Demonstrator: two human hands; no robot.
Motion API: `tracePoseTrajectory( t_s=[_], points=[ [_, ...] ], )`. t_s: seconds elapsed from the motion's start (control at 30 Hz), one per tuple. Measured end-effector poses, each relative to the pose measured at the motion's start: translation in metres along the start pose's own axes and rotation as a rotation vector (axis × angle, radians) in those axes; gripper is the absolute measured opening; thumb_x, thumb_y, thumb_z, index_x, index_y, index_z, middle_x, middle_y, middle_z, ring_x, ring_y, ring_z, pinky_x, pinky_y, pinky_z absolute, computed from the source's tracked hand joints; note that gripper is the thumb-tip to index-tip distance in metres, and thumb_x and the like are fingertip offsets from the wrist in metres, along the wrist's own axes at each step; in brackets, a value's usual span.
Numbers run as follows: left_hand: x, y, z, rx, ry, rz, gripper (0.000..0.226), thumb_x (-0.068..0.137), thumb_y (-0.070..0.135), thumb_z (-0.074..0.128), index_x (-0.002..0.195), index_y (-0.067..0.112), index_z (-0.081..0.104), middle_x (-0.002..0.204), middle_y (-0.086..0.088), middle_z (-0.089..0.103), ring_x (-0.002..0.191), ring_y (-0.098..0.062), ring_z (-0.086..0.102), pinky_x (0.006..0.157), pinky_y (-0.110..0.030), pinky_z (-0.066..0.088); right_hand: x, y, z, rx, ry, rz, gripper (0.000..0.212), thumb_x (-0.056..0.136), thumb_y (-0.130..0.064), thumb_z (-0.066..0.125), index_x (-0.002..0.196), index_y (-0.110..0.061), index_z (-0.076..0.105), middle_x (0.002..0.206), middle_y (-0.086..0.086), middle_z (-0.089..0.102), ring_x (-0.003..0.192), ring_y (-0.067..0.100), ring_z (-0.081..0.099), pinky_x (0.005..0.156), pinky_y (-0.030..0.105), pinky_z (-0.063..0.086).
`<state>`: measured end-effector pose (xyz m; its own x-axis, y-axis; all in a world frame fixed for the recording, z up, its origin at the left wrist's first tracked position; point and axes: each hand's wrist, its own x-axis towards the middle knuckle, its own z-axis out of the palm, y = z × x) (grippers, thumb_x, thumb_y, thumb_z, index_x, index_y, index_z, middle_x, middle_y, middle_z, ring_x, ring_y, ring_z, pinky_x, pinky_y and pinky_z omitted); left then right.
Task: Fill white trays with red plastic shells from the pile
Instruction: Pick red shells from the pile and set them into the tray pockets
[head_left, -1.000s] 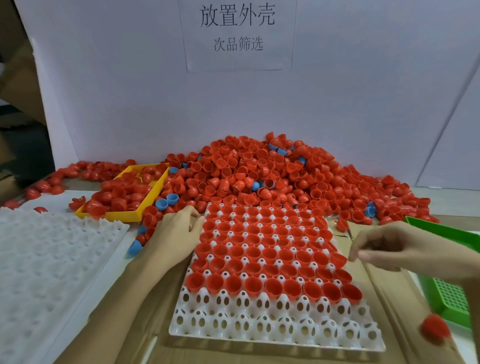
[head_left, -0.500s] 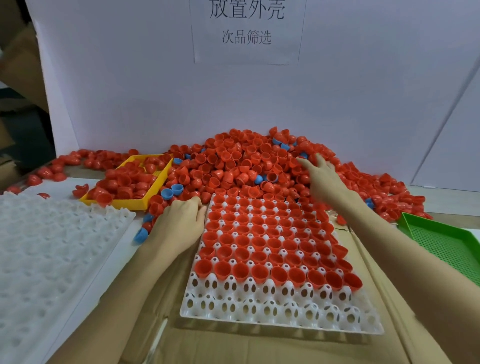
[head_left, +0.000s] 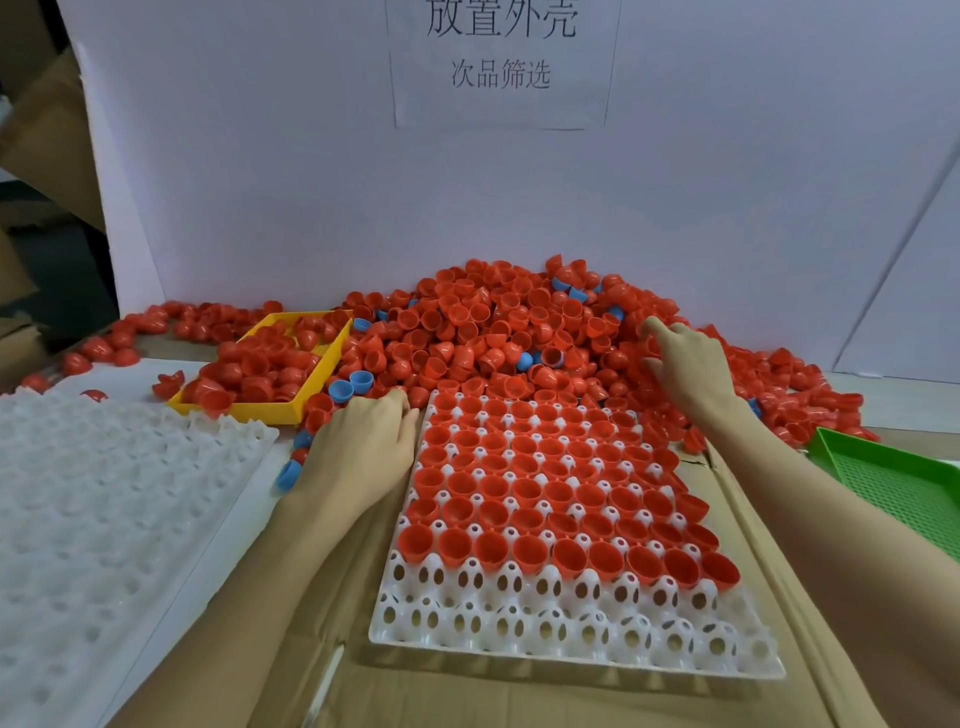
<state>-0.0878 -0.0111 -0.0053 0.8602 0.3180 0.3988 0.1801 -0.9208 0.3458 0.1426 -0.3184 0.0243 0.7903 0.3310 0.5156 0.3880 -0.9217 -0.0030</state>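
White board backs a cardboard-topped bench, the pile of red shells heaped at twelve o'clock so it spills against the white tray, within easy reach. Only the tray's two nearest rows are bare. At nine o'clock the left hand rests flat-fingered on its edge, seemingly steadying it. At one o'clock the right hand spreads over shells, grasping nothing I can see.

Two bare forearms, no sleeves visible

A yellow tray sits far left of me. A green mesh tray lies at my right, and a paper sign hangs on the white board.
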Motion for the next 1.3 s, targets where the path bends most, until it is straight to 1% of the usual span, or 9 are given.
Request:
tracePoseTrajectory(
  t_s=[0.13, 0.37, 0.53, 0.67, 0.77, 0.9, 1.07, 1.17, 1.3],
  points=[
    [0.000, 0.001, 0.000, 0.011, -0.002, -0.005, 0.027, 0.107, 0.033, 0.043, 0.109, 0.016, 0.064, 0.076, 0.005, 0.061, 0.066, -0.014, 0.054, 0.053, -0.027, 0.035, 0.001, -0.001, -0.005, 0.090, 0.062, 0.015, 0.034, 0.095, -0.016, 0.072, 0.124, -0.006, 0.057, 0.110, 0.021, 0.069, 0.102, 0.041, 0.064, 0.091, 0.050, 0.050],
    [-0.001, 0.004, -0.003, 0.012, -0.008, -0.004, 0.027, 0.106, 0.035, 0.045, 0.109, 0.017, 0.065, 0.070, 0.010, 0.056, 0.062, -0.010, 0.050, 0.049, -0.021, 0.030, 0.002, -0.001, -0.007, 0.336, 0.037, 0.178, 0.023, 0.093, -0.010, 0.073, 0.110, 0.001, 0.061, 0.108, 0.020, 0.070, 0.102, 0.037, 0.065, 0.087, 0.045, 0.053],
    [-0.002, 0.005, -0.005, 0.016, -0.012, 0.004, 0.026, 0.106, 0.035, 0.046, 0.107, 0.018, 0.065, 0.065, 0.012, 0.052, 0.056, -0.005, 0.046, 0.048, -0.021, 0.029, 0.000, 0.000, 0.002, 0.512, 0.054, 0.270, 0.028, 0.088, -0.007, 0.078, 0.105, -0.007, 0.056, 0.099, 0.009, 0.065, 0.095, 0.028, 0.064, 0.079, 0.033, 0.049],
    [-0.002, 0.006, -0.006, 0.023, -0.023, 0.004, 0.026, 0.106, 0.036, 0.047, 0.108, 0.018, 0.065, 0.070, 0.011, 0.057, 0.060, -0.007, 0.051, 0.050, -0.021, 0.033, 0.001, 0.004, 0.006, 0.555, 0.099, 0.285, 0.034, 0.091, -0.022, 0.078, 0.113, -0.008, 0.057, 0.100, 0.009, 0.063, 0.093, 0.024, 0.061, 0.081, 0.036, 0.052],
    [-0.002, 0.006, -0.007, 0.026, -0.012, 0.005, 0.024, 0.105, 0.036, 0.048, 0.107, 0.019, 0.065, 0.067, 0.013, 0.054, 0.057, -0.005, 0.049, 0.049, -0.019, 0.031, 0.002, 0.007, 0.006, 0.532, 0.180, 0.253, 0.029, 0.097, -0.022, 0.072, 0.119, -0.007, 0.062, 0.106, 0.014, 0.068, 0.097, 0.029, 0.065, 0.089, 0.044, 0.056],
    [-0.003, 0.006, -0.006, 0.001, 0.027, 0.022, 0.020, 0.104, 0.033, 0.052, 0.103, 0.019, 0.066, 0.064, 0.013, 0.053, 0.056, -0.004, 0.049, 0.048, -0.020, 0.032, 0.001, 0.001, -0.002, 0.616, 0.227, 0.205, 0.026, 0.100, -0.013, 0.065, 0.125, -0.008, 0.066, 0.121, 0.012, 0.070, 0.107, 0.021, 0.066, 0.093, 0.032, 0.054],
    [-0.006, 0.022, -0.008, -0.273, 0.133, 0.241, 0.012, 0.099, 0.021, 0.063, 0.109, 0.020, 0.070, 0.089, 0.013, 0.061, 0.069, -0.005, 0.057, 0.059, -0.019, 0.049, -0.026, -0.037, -0.034, 1.022, 0.106, 0.177, 0.023, 0.098, -0.024, 0.071, 0.120, -0.018, 0.072, 0.109, -0.002, 0.076, 0.096, 0.008, 0.072, 0.084, 0.028, 0.061],
    [-0.014, 0.041, -0.011, -0.531, 0.092, 0.352, 0.022, 0.097, 0.022, 0.068, 0.119, 0.026, 0.069, 0.098, 0.016, 0.061, 0.083, -0.008, 0.064, 0.072, -0.021, 0.056, -0.055, -0.063, -0.057, 1.181, -0.025, 0.132, 0.023, 0.091, -0.035, 0.077, 0.112, -0.023, 0.075, 0.099, -0.004, 0.078, 0.090, 0.010, 0.075, 0.070, 0.022, 0.060],
    [-0.027, 0.063, -0.018, -0.771, -0.019, 0.379, 0.030, 0.099, 0.038, 0.065, 0.129, 0.043, 0.062, 0.113, 0.014, 0.066, 0.105, -0.008, 0.068, 0.083, -0.018, 0.056, -0.089, -0.093, -0.071, 1.216, -0.144, 0.092, 0.027, 0.085, -0.036, 0.082, 0.105, -0.020, 0.073, 0.091, -0.002, 0.077, 0.076, 0.016, 0.076, 0.065, 0.022, 0.059]
  ],
)
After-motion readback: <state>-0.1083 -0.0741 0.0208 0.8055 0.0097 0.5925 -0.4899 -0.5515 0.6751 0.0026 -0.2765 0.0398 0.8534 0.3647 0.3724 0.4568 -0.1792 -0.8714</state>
